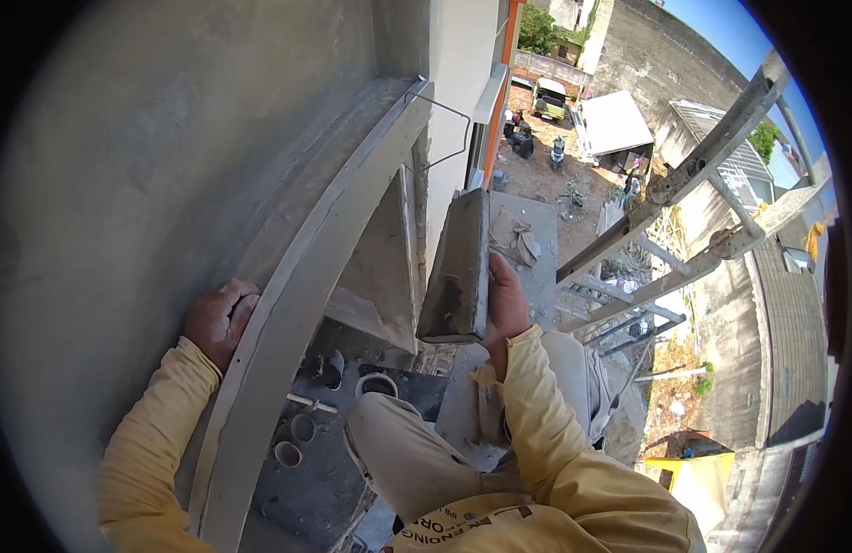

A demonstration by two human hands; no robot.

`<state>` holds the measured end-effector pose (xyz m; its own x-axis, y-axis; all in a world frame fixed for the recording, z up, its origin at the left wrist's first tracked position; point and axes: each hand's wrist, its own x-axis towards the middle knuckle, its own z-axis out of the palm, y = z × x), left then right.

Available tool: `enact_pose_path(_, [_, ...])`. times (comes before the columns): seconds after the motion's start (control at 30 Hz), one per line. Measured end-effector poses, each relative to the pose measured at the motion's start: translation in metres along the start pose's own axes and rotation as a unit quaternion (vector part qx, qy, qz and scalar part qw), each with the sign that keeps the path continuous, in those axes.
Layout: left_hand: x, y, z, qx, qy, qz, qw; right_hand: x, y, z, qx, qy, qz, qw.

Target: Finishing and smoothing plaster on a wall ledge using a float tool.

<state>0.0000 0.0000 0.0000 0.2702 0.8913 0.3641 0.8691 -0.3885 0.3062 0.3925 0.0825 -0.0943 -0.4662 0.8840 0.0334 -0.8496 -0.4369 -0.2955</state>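
My right hand (505,304) grips a grey, mortar-caked rectangular float (457,267) from behind, holding it upright and edge-on beside a plastered wall corner (389,258). My left hand (220,318) is closed on the edge of a long pale straightedge board (288,323) that runs up along the grey plastered wall (149,166). Both arms wear yellow sleeves. My knees in beige trousers (417,452) show below.
I am high up on a building face. Metal scaffold bars (684,175) cross at the right. A ledge below holds short pipe stubs (301,429) and a cup-like ring (377,384). Far below lie a dirt yard, vehicles (549,97) and roofs.
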Motion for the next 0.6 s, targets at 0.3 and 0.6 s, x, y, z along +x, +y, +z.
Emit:
enact_pose_path(0.3, [-0.003, 0.002, -0.007, -0.016, -0.007, -0.027, 0.999, -0.033, -0.103, 0.040, -0.077, 0.041, -0.096, 0.992])
enact_pose_path(0.6, [-0.006, 0.006, -0.008, -0.004, 0.013, -0.127, 0.992, 0.105, -0.212, -0.110, -0.399, 0.047, -0.184, 0.897])
